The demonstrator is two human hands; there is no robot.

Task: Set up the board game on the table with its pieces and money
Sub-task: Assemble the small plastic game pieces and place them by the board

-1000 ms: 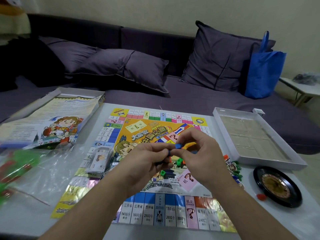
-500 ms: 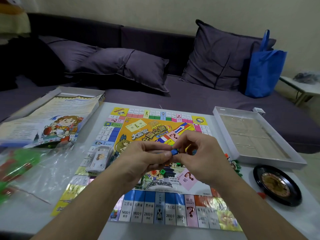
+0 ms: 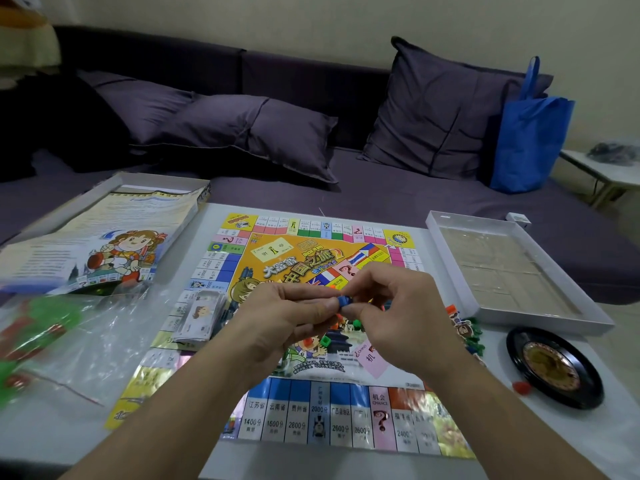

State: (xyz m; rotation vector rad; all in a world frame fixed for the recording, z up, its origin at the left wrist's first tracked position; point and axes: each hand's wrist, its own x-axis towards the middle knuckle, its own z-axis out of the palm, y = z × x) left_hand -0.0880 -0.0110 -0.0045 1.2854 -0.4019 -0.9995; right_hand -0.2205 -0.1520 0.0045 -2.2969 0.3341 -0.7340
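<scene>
Hands meet above the middle of one glossy colourful paper game board (image 3: 277, 258) on one white table (image 3: 554, 441); left hand (image 3: 287, 318) and right hand (image 3: 401, 317) both pinch one small blue plastic piece (image 3: 343, 301) at the fingertips; one stack of paper play money (image 3: 199, 315) lies at nine o'clock; one black round spinner wheel (image 3: 554, 368) at four; two small green cubes (image 3: 325, 340) beneath the hands.

Board laid out mid-bench, boxes either side.
I see the board (image 3: 311, 341) central on the bench (image 3: 519, 445); box lid (image 3: 104, 244) and plastic bag (image 3: 69, 341) to its left, box tray (image 3: 512, 271) and roulette wheel (image 3: 554, 368) right, money stack (image 3: 199, 317) on it, sofa (image 3: 346, 195) behind.
</scene>
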